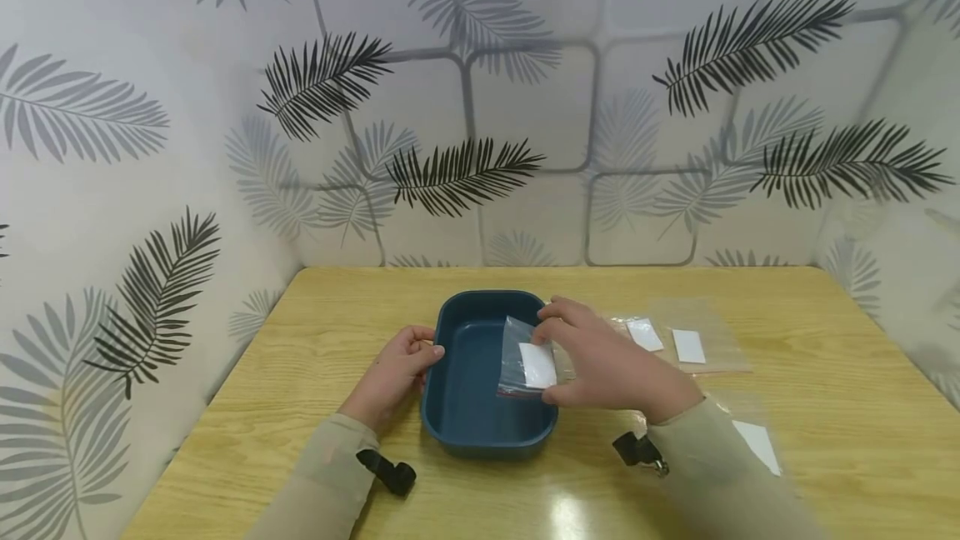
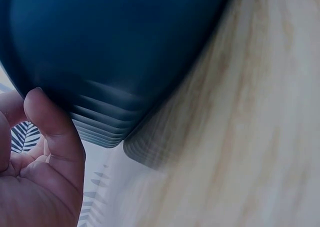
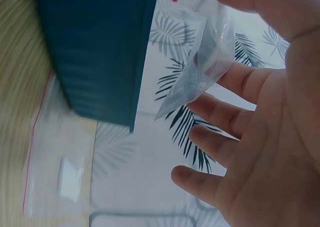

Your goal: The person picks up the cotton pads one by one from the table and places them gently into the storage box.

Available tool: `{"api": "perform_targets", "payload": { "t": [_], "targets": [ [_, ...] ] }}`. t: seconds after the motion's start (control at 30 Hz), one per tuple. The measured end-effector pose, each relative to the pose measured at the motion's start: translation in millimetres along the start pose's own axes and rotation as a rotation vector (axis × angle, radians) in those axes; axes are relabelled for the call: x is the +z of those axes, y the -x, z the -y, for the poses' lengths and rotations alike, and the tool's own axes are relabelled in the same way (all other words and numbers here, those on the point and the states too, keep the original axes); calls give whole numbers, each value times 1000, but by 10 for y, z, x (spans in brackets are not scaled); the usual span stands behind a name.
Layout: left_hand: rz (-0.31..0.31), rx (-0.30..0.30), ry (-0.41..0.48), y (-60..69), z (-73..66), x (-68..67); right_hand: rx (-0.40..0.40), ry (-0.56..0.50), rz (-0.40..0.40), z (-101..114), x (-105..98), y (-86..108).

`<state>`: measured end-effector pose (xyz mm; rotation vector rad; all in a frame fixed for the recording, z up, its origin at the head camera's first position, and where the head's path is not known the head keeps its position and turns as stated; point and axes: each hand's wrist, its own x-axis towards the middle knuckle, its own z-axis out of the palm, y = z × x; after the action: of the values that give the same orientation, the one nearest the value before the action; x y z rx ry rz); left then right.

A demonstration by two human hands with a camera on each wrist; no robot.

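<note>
A dark blue rectangular basin (image 1: 480,432) with rounded corners stands on the table. My left hand (image 1: 393,373) grips its left rim, the thumb (image 2: 45,109) over the edge in the left wrist view. A clear zip bag (image 1: 512,357) with a white card (image 1: 537,365) inside hangs over the basin's right side. My right hand (image 1: 603,361) holds this bag along its right edge between thumb and fingers. In the right wrist view the bag (image 3: 210,57) is near the index finger, and the other fingers are spread. The thumb's tip is cut off at the top there.
More clear zip bags with white cards lie to the right on the wooden table (image 1: 337,307): one bag (image 1: 716,327) behind the right hand, another (image 1: 723,402) beside the right forearm. A leaf-patterned wall (image 1: 525,215) rises behind the table.
</note>
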<state>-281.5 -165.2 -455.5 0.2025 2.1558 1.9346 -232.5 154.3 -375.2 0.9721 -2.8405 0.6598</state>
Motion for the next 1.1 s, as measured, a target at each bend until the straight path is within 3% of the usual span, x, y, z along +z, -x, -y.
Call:
{"api": "perform_targets", "payload": {
  "t": [0.27, 0.73, 1.1],
  "targets": [
    [4, 4, -3, 17, -22, 17, -9, -5, 29, 76, 100, -153],
    [2, 12, -12, 6, -20, 13, 9, 36, 25, 78, 186, -182],
    [0, 21, -20, -1, -6, 14, 62, 52, 11, -40, 185, -170]
  ]
}}
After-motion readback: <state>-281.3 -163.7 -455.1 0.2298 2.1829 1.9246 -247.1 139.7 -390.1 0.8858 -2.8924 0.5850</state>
